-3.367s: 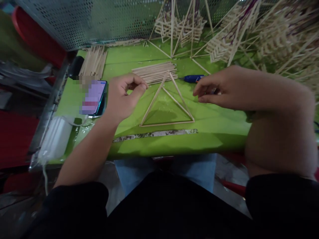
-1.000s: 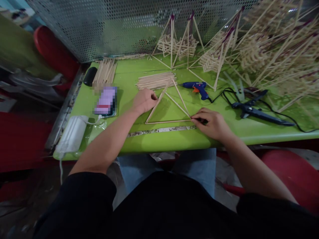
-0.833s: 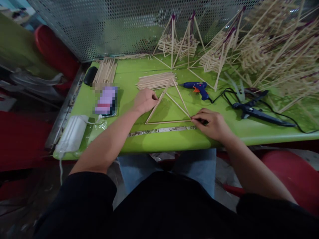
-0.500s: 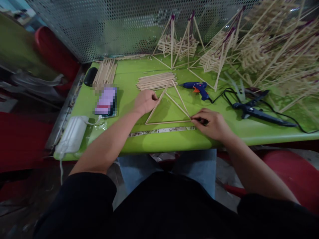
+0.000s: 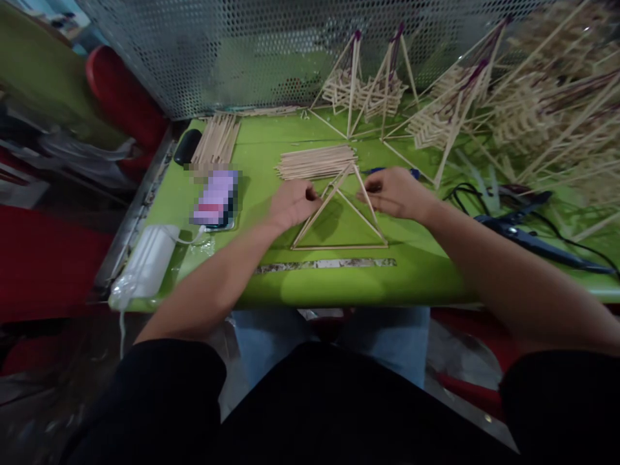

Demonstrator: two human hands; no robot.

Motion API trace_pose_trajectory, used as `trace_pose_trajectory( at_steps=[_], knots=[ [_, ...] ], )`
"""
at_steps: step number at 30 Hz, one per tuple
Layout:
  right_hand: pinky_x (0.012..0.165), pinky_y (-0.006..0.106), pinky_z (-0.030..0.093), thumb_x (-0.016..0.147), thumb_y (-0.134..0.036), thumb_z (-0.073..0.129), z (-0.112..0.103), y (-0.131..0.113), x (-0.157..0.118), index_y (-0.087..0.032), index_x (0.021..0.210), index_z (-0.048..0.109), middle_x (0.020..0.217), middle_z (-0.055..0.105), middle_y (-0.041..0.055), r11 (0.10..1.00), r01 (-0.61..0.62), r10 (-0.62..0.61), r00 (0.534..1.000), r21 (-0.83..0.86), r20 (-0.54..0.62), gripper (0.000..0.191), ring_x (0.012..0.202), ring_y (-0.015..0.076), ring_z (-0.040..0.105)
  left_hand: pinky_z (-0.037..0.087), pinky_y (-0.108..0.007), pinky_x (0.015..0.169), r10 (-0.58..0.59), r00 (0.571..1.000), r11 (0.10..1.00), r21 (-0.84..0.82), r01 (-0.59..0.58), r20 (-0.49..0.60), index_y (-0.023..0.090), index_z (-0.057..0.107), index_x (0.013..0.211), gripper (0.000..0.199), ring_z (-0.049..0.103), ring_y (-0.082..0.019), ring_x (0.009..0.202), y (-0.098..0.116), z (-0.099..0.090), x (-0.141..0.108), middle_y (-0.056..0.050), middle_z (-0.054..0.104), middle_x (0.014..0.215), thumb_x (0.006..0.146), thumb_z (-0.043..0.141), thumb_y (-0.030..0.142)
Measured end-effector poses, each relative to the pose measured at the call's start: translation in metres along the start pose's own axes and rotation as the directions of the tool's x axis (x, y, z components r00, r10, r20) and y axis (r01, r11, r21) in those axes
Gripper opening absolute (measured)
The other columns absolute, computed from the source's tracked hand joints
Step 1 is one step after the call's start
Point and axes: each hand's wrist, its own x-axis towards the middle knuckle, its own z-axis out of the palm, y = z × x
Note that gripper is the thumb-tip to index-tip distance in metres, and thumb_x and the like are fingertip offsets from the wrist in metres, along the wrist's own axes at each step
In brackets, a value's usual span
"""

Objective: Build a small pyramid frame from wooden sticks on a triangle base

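Note:
A triangular frame of thin wooden sticks [image 5: 341,247] stands on the green table in front of me, its tip near the loose sticks. My left hand [image 5: 296,203] is closed, pinching the frame's left side. On the other side, my right hand [image 5: 394,194] has its fingers closed at the right slanting stick, near the upper part; the exact contact is partly hidden. Behind that hand lies a blue glue gun [image 5: 415,173], mostly covered. A pile of loose wooden sticks [image 5: 314,161] rests just beyond the frame.
Finished stick structures with purple tips [image 5: 356,84] crowd the back right. Dark pliers-like tool [image 5: 527,236] and a cable lie right. On the left are a phone [image 5: 216,197], a white power bank-like block [image 5: 152,258] and another stick bundle [image 5: 217,139]. A perforated metal panel [image 5: 232,58] stands behind.
My right hand has left the frame's lower right corner and moved up to its right slanting side, now covering the glue gun. My left hand stays at the left side. The view has shifted slightly.

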Motion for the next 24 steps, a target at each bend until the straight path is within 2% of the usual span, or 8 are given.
trace_pose_trajectory(
  at_steps=[4, 8, 11, 17, 21, 24],
  knots=[
    [0.074, 0.040, 0.053, 0.096, -0.030, 0.081, 0.022, -0.022, 0.029, -0.020, 0.069, 0.075, 0.071, 0.075, 0.0071, 0.991, -0.025, 0.026, 1.000, -0.129, 0.006, 0.029, 0.070, 0.0236, 0.069, 0.055, -0.032, 0.076, 0.024, 0.999, 1.000, -0.008, -0.025, -0.023, 0.019, 0.082, 0.093, 0.019, 0.064, -0.019, 0.080, -0.005, 0.003, 0.002, -0.008, 0.080, 0.093, 0.098, 0.080, 0.037],
    [0.073, 0.040, 0.054, 0.091, -0.024, 0.083, 0.035, -0.022, 0.032, -0.021, 0.067, 0.070, 0.066, 0.069, 0.0053, 0.993, -0.061, 0.055, 0.997, -0.104, -0.060, 0.028, 0.066, 0.0227, 0.065, 0.055, -0.031, 0.074, 0.039, 0.999, 0.999, -0.013, -0.039, -0.022, 0.020, 0.082, 0.093, 0.019, 0.065, -0.018, 0.079, -0.007, 0.006, 0.003, -0.006, 0.080, 0.093, 0.098, 0.079, 0.038],
    [0.073, 0.042, 0.055, 0.091, -0.025, 0.083, 0.040, -0.016, 0.031, -0.022, 0.068, 0.069, 0.065, 0.067, 0.0052, 0.995, -0.052, 0.045, 0.995, -0.080, -0.087, 0.027, 0.065, 0.0228, 0.063, 0.054, -0.031, 0.073, 0.025, 0.999, 1.000, -0.006, -0.025, -0.024, 0.020, 0.081, 0.092, 0.017, 0.064, -0.018, 0.077, -0.005, 0.005, 0.001, -0.006, 0.080, 0.092, 0.097, 0.078, 0.035],
    [0.071, 0.039, 0.054, 0.094, -0.034, 0.082, 0.045, -0.010, 0.035, -0.022, 0.061, 0.063, 0.057, 0.058, 0.0034, 0.996, 0.002, -0.014, 0.991, -0.085, -0.131, 0.039, 0.060, 0.0193, 0.057, 0.053, -0.032, 0.072, -0.014, 1.000, 1.000, 0.019, 0.014, -0.012, 0.020, 0.079, 0.089, 0.015, 0.063, -0.019, 0.076, 0.007, -0.001, -0.004, -0.006, 0.078, 0.089, 0.098, 0.080, 0.031],
    [0.077, 0.039, 0.057, 0.094, -0.031, 0.080, 0.045, -0.009, 0.037, -0.022, 0.062, 0.065, 0.057, 0.058, 0.0038, 0.993, 0.004, -0.015, 0.995, -0.114, -0.099, 0.036, 0.063, 0.0203, 0.061, 0.052, -0.031, 0.073, -0.057, 0.998, 0.998, -0.007, 0.056, -0.007, 0.020, 0.078, 0.090, 0.011, 0.062, -0.018, 0.076, 0.013, -0.004, -0.007, -0.005, 0.077, 0.087, 0.097, 0.081, 0.027],
    [0.078, 0.038, 0.058, 0.095, -0.035, 0.080, 0.046, -0.007, 0.037, -0.021, 0.065, 0.069, 0.056, 0.057, 0.0035, 0.996, 0.028, -0.038, 0.993, -0.088, -0.114, 0.035, 0.065, 0.0208, 0.063, 0.052, -0.031, 0.073, -0.067, 0.998, 0.998, -0.014, 0.067, 0.002, 0.021, 0.078, 0.087, 0.010, 0.059, -0.018, 0.074, 0.014, -0.004, -0.008, -0.004, 0.075, 0.084, 0.097, 0.081, 0.025]
  ],
)
